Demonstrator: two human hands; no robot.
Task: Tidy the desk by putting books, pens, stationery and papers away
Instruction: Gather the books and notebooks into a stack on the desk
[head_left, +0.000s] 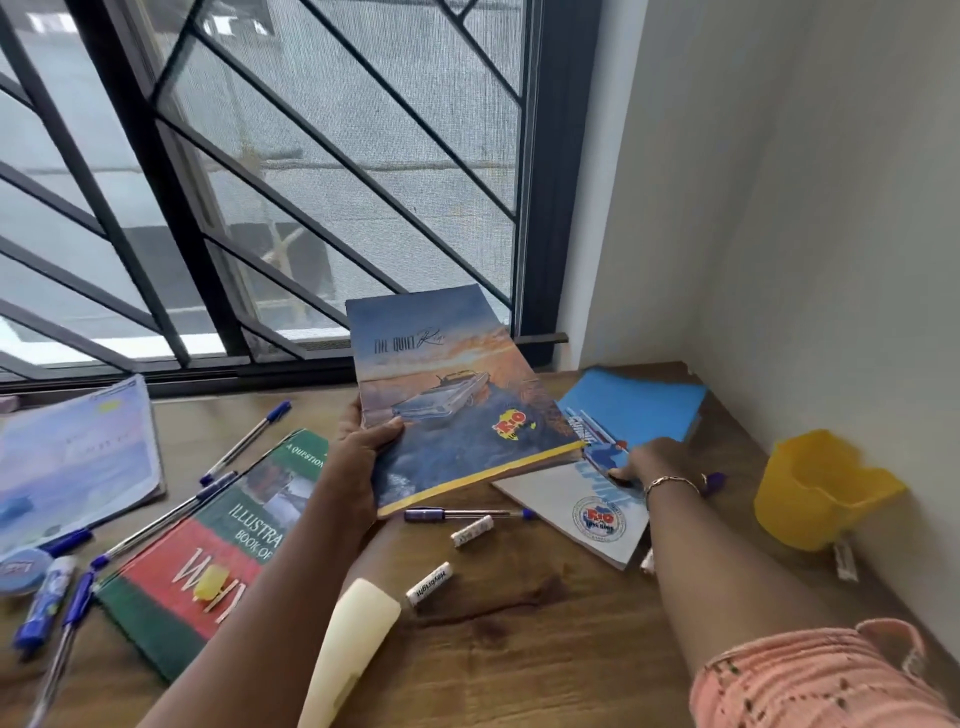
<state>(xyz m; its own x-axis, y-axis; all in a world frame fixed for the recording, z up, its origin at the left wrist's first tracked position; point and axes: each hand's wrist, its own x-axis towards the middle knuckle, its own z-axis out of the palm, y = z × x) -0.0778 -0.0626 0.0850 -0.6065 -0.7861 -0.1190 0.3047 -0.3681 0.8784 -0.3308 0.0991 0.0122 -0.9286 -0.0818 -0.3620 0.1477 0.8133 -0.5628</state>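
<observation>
— Nearest?
— A cream roll (353, 639) on the desk (519, 649).
— The hands?
— Left hand (358, 457) grips the car-cover notebook (457, 405), raised above the desk; right hand (644, 462) touches the white exercise book (587, 514) beyond, its grip unclear.

A black metal grille (179, 208) of slanted bars fills the view from 9 to 12 o'clock. Behind it hangs a fine mesh screen (363, 104), and grey paving shows blurred through it. A dark window frame (550, 182) stands upright at 1 o'clock. A plain white wall (779, 208) runs from 1 to 4 o'clock. A yellow plastic cup (815, 483) stands just beside that wall at 4 o'clock, its mouth tilted toward 9 o'clock.
</observation>
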